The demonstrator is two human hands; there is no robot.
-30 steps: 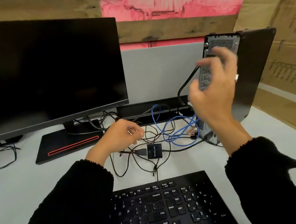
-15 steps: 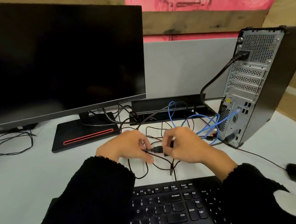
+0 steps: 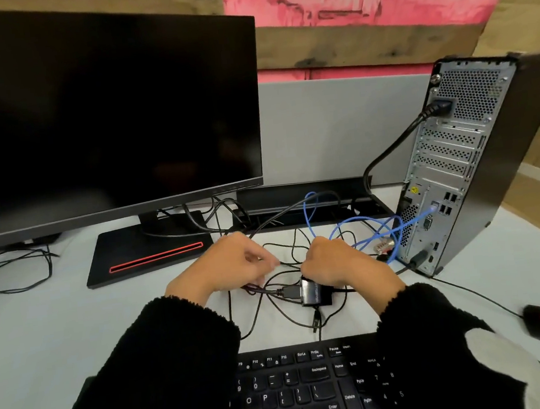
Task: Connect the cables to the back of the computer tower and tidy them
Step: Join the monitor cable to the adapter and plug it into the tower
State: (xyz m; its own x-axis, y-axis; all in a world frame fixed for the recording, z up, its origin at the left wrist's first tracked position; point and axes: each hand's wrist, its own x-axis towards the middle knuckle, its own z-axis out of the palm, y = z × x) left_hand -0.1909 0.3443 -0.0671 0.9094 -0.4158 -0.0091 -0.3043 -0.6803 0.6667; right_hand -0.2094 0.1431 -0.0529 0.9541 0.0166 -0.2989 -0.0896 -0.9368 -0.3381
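Left hand (image 3: pixel 231 264) fingers curled, pinching thin black cables (image 3: pixel 287 263). Right hand (image 3: pixel 336 260) fingers curled around same cables, above small black adapter box (image 3: pixel 312 294). Computer tower (image 3: pixel 476 164) far right on desk (image 3: pixel 59 323).

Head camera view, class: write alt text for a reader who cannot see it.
A person's left hand and right hand grip thin black cables beside a small black adapter box on a white desk. A computer tower stands to the right with blue cable plugged in; a dark monitor sits to the left.
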